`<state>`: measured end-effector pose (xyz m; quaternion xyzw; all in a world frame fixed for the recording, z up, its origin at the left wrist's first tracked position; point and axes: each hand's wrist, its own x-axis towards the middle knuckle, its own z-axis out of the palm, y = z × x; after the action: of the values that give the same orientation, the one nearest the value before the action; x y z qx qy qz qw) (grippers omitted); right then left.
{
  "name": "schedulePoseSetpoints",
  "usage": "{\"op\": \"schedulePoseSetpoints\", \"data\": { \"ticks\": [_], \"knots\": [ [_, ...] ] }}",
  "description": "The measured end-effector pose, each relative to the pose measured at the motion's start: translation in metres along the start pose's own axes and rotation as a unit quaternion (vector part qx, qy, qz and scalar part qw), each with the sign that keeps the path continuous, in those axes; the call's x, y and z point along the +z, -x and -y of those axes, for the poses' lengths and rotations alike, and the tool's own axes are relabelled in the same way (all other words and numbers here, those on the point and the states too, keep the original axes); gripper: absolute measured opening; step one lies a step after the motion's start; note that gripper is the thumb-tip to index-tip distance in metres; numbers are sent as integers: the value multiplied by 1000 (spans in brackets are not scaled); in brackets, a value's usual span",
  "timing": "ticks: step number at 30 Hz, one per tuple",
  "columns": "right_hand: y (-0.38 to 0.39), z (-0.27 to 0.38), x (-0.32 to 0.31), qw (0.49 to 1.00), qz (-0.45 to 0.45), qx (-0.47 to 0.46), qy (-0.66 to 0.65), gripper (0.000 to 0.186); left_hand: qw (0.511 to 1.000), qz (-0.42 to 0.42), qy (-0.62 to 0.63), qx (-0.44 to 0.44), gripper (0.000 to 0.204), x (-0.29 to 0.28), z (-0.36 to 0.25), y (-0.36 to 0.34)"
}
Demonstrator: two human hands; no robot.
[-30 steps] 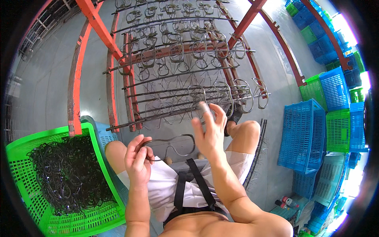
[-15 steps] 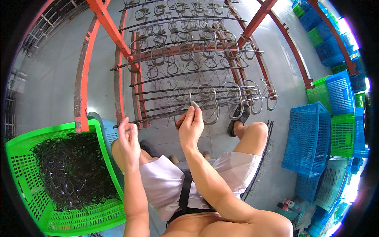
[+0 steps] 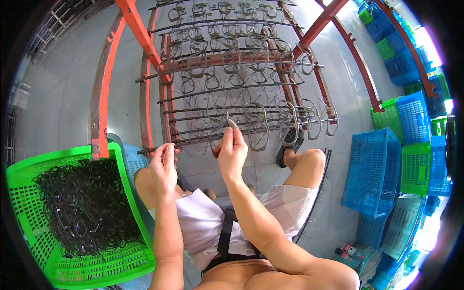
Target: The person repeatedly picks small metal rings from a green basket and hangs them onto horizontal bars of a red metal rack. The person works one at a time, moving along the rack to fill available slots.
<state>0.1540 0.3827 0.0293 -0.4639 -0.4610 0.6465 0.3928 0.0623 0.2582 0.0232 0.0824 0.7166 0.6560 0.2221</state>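
Observation:
My left hand (image 3: 163,169) is closed, its fingertips pinched together at the left end of a dark metal rod (image 3: 251,129). Several wire loops shaped like figure eights (image 3: 259,126) hang along this rod. My right hand (image 3: 232,157) is raised in front of the rod, with thumb and fingers pressed together. A small grey tip (image 3: 233,124) pokes up from those fingers, close to the leftmost loop (image 3: 217,118); what kind of thing it is, I cannot make out.
A red-orange metal rack (image 3: 100,106) carries more rods with rows of wire loops (image 3: 232,57). At my left, a green basket (image 3: 128,188) holds a tangle of black pieces (image 3: 89,208). Blue crates (image 3: 369,174) and green crates (image 3: 415,166) stack at the right. My knees flank the rod.
My left hand has shifted slightly right, and its spread fingers have closed at the rod. My right hand has moved a little left, still pinching. The leftmost loop has shifted a little left.

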Motion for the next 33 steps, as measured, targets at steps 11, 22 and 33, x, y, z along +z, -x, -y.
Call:
{"op": "schedulePoseSetpoints", "data": {
  "ticks": [11, 22, 33],
  "knots": [
    [0, -1, 1, 976, -1, -56, 210, 27, 999, 19, -24, -24, 21, -4, -8, 2],
    [2, 6, -31, 996, 93, 1, -8, 17, 877, -193, -433, -83, 36, -297, 51, -20],
    [33, 27, -39, 906, 99, -173, 372, 49, 875, -116, -401, -246, 30, -268, 118, -110]
  ]
}}
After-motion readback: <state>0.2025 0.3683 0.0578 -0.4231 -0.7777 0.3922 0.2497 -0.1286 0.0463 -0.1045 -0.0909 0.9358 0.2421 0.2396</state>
